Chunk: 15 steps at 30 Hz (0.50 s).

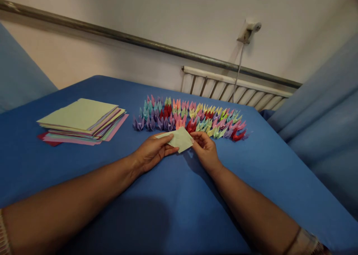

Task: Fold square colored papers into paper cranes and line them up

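A pale green piece of folded paper (181,140) is held up over the blue-covered table between my two hands. My left hand (155,150) is closed on its left side, thumb on top and fingers beneath. At the paper's right corner, my right hand (206,150) pinches the edge between thumb and fingertips. Just beyond the hands stand rows of small folded paper cranes (205,125) in purple, pink, red, yellow, green and blue.
To the left lies a stack of coloured paper sheets (81,117), pale yellow-green on top. Behind the blue table cover (134,87) are a wall, a metal rail (140,40) and a radiator (223,85). Blue curtains (330,109) hang at both sides.
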### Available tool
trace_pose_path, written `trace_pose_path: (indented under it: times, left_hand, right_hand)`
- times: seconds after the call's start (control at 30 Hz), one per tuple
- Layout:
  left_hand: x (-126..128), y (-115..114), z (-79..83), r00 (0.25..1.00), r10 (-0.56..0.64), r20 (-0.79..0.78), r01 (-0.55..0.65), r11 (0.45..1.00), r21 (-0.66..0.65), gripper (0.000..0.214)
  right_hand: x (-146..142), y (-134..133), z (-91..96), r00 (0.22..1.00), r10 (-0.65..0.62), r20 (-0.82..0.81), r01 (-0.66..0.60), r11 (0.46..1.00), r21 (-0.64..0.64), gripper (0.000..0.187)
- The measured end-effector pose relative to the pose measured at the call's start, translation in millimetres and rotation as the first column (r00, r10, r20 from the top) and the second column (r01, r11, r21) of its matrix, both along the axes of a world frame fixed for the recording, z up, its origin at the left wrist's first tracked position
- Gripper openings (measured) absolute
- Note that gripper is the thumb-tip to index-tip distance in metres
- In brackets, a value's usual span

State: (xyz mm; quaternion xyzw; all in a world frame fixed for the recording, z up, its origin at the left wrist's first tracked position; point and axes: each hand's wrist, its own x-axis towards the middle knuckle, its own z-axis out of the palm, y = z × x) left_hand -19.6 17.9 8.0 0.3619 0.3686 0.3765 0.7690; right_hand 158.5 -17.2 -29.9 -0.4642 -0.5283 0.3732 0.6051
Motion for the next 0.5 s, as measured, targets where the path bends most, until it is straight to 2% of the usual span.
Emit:
trace_pose_path:
  times: [0.13,0.3,0.37,0.5]
  left_hand:
    - [0,-5,-4.5,0.990,-0.071,-0.121,0.087,0.987,0.137,0.025]
    - [-1,-8,-7.3,0.947,-0.114,-0.300,0.196,0.945,0.260,0.025]
    - [-1,-9,-5.9,0.924,-0.133,-0.358,0.236,0.935,0.263,0.026]
    - [-1,-10,-2.9,0.903,-0.213,-0.373,0.315,0.920,0.235,0.028]
  right_hand:
    - [5,1,-4.0,0.981,-0.033,0.192,0.017,0.996,0.084,0.036]
    - [4,-6,4.8,0.934,0.069,0.350,-0.124,0.983,0.135,0.053]
    - [4,-8,9.2,0.915,0.106,0.389,-0.181,0.970,0.160,0.049]
    - [5,-8,10.7,0.909,0.138,0.392,-0.218,0.962,0.167,0.018]
